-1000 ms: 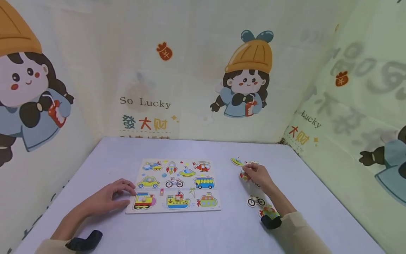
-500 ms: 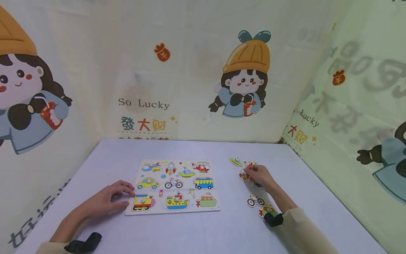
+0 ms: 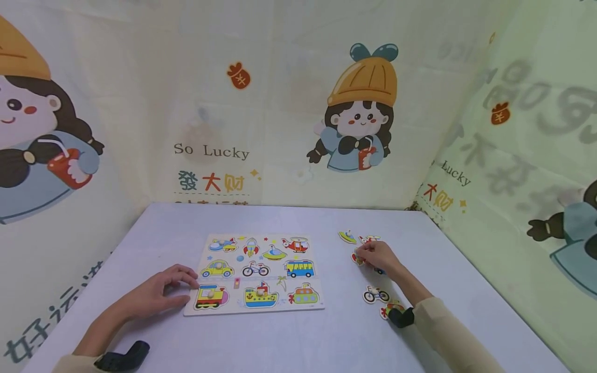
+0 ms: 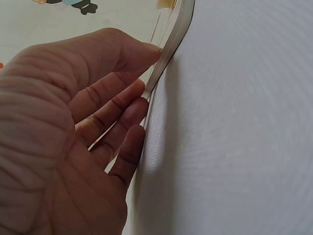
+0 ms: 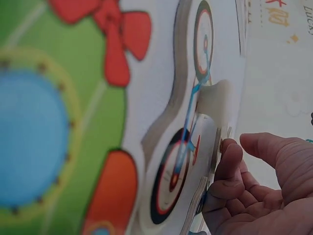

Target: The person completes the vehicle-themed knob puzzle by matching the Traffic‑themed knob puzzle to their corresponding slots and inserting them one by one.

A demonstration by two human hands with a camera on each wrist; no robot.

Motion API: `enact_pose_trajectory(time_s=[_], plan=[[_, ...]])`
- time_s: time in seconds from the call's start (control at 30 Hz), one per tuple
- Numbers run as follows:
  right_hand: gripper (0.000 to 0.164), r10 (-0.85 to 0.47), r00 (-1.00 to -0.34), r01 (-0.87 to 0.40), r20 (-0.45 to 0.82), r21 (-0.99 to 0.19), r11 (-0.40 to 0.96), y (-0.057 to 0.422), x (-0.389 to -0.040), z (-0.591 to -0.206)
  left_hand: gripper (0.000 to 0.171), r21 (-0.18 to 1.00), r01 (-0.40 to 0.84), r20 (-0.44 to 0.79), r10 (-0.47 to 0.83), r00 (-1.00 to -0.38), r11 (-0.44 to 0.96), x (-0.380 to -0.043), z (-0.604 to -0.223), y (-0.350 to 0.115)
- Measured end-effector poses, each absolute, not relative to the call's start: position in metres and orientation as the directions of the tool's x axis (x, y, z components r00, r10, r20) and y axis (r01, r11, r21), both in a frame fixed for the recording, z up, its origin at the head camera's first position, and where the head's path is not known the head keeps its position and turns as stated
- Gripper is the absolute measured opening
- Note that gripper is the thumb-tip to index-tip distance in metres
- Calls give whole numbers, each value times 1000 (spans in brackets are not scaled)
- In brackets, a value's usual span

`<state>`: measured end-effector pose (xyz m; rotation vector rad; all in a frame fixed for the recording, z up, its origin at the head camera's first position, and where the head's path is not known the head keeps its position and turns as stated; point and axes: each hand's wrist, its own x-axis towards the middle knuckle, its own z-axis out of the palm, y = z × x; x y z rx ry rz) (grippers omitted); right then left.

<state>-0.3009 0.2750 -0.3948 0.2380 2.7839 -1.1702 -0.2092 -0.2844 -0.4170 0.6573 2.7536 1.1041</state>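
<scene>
A wooden puzzle board [image 3: 254, 311] printed with vehicles lies left of centre in the head view. My left hand [image 3: 160, 290] rests at its left edge, fingers loosely bent, with thumb and fingertips touching the rim [image 4: 168, 46] in the left wrist view. At the right, my right hand [image 3: 380, 257] pinches the knob of a rocket puzzle piece [image 3: 357, 258], which the fingers partly cover. Around it lie a flying saucer piece [image 3: 347, 237], a helicopter piece [image 3: 368, 239] and a mostly hidden blue-edged piece [image 3: 380, 271].
Nearer me are a bicycle piece [image 3: 375, 295] and a green submarine piece [image 3: 387, 310], partly behind the black wrist strap [image 3: 401, 317]. Knobbed car [image 3: 217, 268], train [image 3: 211, 296] and ship [image 3: 261, 295] pieces sit in the board. Printed cloth walls [image 3: 280, 129] enclose the table [image 3: 298, 342].
My right fingers have shifted slightly left and closed in over the rocket piece. The left hand stays at the board's edge. The head view has shifted a little.
</scene>
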Motion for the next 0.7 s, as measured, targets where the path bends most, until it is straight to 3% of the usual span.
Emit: enact_pose_trajectory(time_s=[0.7], plan=[[16, 73, -986, 153, -150, -638, 755, 272, -307, -393, 22, 684, 351, 60, 430, -901, 640, -210, -415, -285]])
